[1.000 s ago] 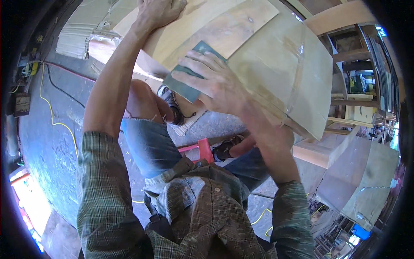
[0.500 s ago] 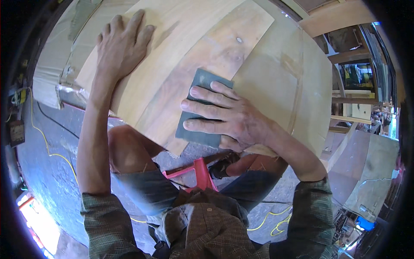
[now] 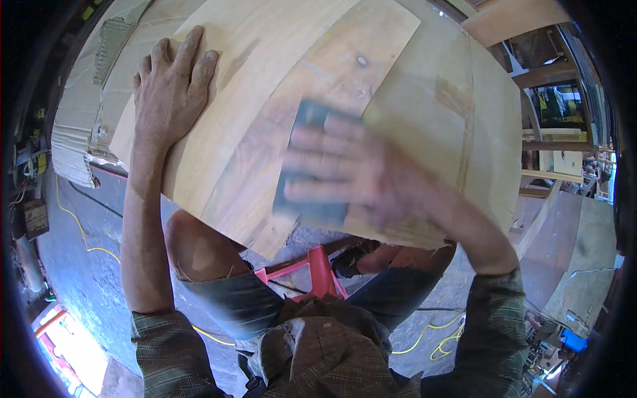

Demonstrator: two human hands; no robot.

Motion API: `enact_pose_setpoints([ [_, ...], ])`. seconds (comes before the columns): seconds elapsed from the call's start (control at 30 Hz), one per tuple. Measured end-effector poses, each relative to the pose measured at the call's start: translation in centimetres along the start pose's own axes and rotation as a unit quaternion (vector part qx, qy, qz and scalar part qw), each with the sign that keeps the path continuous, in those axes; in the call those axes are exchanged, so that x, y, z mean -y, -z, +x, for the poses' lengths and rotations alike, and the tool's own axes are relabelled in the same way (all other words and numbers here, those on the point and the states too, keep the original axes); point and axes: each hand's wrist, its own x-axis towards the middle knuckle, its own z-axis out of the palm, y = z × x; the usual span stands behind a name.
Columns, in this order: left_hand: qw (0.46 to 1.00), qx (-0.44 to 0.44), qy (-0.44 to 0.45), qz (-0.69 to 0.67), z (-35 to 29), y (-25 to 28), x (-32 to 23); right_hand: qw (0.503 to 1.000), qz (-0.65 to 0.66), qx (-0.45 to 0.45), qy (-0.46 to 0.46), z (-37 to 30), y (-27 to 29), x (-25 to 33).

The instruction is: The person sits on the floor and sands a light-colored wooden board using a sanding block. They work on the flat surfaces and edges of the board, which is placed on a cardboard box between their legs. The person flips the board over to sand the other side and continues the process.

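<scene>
A pale wooden panel [image 3: 222, 132] with a darker brown-streaked strip lies across cardboard over my knees. My left hand [image 3: 171, 99] rests flat on its left part, fingers spread, holding nothing. On the streaked strip, near the panel's lower right edge, my right hand [image 3: 361, 169] presses a dark grey-green rectangle of sandpaper [image 3: 306, 119] against the wood. Its fingers lie across the sheet and are smeared by motion. The palm side is hidden, and whether a block backs the sheet I cannot tell. A small pale oval spot [image 3: 361, 61] marks the strip farther up.
Cardboard [image 3: 488, 119] extends under and to the right of the panel. Below it stands a pink-red stool or frame [image 3: 321, 268] between my legs. A yellow cord [image 3: 83, 232] runs over the grey floor. Wooden shelving [image 3: 554, 76] holds items at the right.
My right hand and the sandpaper have shifted slightly and are now blurred. My left hand appears a little lower and farther left, as the whole view has shifted too.
</scene>
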Motion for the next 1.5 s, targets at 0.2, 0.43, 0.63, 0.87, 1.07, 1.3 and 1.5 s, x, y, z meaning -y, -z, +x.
enact_pose_setpoints([
  [0.2,0.999,0.022,0.017,-0.019,0.9,0.2,-0.8,0.886,0.000,-0.054,-0.460,-6.5,4.8,-17.7],
  [0.43,0.988,0.043,-0.142,0.040,-2.3,1.5,-0.9,0.873,-0.295,-0.083,-0.379,-11.3,4.9,-7.6],
  [0.63,0.958,-0.002,-0.242,-0.153,-13.4,4.4,-11.9,0.856,-0.158,-0.127,-0.476,-14.5,2.9,-1.0],
  [0.87,0.749,0.267,-0.411,-0.446,-20.5,13.4,-13.8,0.857,-0.132,-0.120,-0.483,-13.7,2.4,-1.6],
  [1.07,0.976,0.024,-0.181,-0.119,-14.8,8.4,-9.0,0.861,-0.153,-0.140,-0.465,-12.9,1.8,-1.6],
  [1.3,0.974,0.137,-0.147,-0.102,-17.1,10.2,-3.9,0.858,-0.154,-0.155,-0.465,-14.2,3.0,-1.1],
  [1.5,0.988,0.107,-0.069,0.083,-12.0,6.8,1.0,0.854,-0.118,-0.153,-0.482,-12.9,2.8,-0.6],
])
